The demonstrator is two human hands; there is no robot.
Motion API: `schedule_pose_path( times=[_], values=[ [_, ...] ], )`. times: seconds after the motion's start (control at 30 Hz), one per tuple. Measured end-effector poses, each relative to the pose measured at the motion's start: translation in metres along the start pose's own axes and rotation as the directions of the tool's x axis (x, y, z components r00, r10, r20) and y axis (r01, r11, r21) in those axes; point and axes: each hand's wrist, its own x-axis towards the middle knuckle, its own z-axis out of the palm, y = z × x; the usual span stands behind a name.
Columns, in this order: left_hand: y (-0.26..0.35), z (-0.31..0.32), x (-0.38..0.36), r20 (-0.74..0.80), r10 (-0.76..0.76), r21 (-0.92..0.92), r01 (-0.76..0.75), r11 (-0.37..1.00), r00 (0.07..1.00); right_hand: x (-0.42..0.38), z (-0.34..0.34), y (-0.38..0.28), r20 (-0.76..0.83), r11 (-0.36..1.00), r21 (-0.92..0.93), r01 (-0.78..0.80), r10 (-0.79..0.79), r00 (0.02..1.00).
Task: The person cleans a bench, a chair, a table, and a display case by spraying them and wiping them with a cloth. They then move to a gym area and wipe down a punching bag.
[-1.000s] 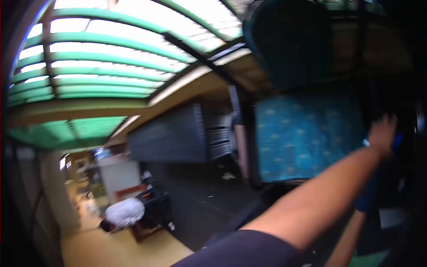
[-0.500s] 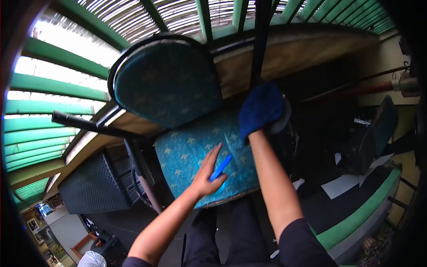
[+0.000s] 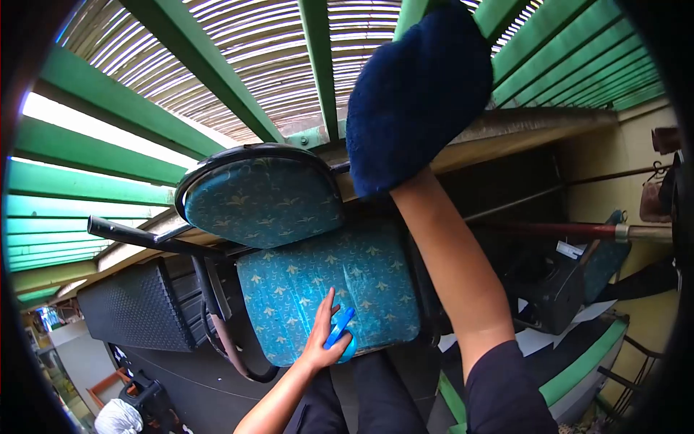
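My left hand (image 3: 323,340) is closed around what looks like a blue spray bottle (image 3: 340,329), above the front of the chair seat. The thumb and some fingers wrap its top, while other fingers stretch forward. Turquoise fabric with a pale leaf pattern covers the seat (image 3: 383,289) and rounded backrest (image 3: 260,202), which has a black rim. My right hand is hidden by a dark blue cloth (image 3: 419,94), plush like a towel. That arm reaches up past the backrest's right side, and the cloth is raised in front of the green slats.
Green slats (image 3: 318,65) and a bamboo blind (image 3: 238,58) stand behind the chair. A black tubular armrest (image 3: 144,231) sticks out at left, by a dark textured panel (image 3: 134,304). At right are a red pole (image 3: 571,230), loose papers (image 3: 593,311) and a green-edged surface (image 3: 585,369).
My right hand has lifted the cloth up from beside the seat towards the slats, nearer the camera. The view has tilted upward. My left hand still holds the bottle over the seat.
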Motion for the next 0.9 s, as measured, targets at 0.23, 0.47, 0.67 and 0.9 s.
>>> schedule_pose_path(
  times=[0.23,0.47,0.67,0.9],
  values=[
    [-0.001,0.016,-0.007,-0.025,0.056,-0.038,-0.057,0.998,0.998,-0.030,-0.013,0.001,0.353,0.994,0.083,0.070,-0.094,0.931],
    [-0.028,0.014,-0.031,-0.125,0.055,-0.017,-0.058,0.998,0.991,-0.081,-0.024,-0.066,0.498,0.984,-0.091,0.154,-0.088,0.862],
    [-0.043,0.011,-0.045,-0.185,0.053,-0.023,-0.058,0.998,0.981,-0.143,-0.017,-0.112,0.786,0.408,-0.535,0.740,-0.082,0.613],
    [-0.038,-0.007,-0.065,-0.236,-0.053,-0.093,0.032,0.995,0.970,-0.220,-0.072,-0.064,0.702,0.840,-0.422,0.341,0.064,0.710]
  ],
)
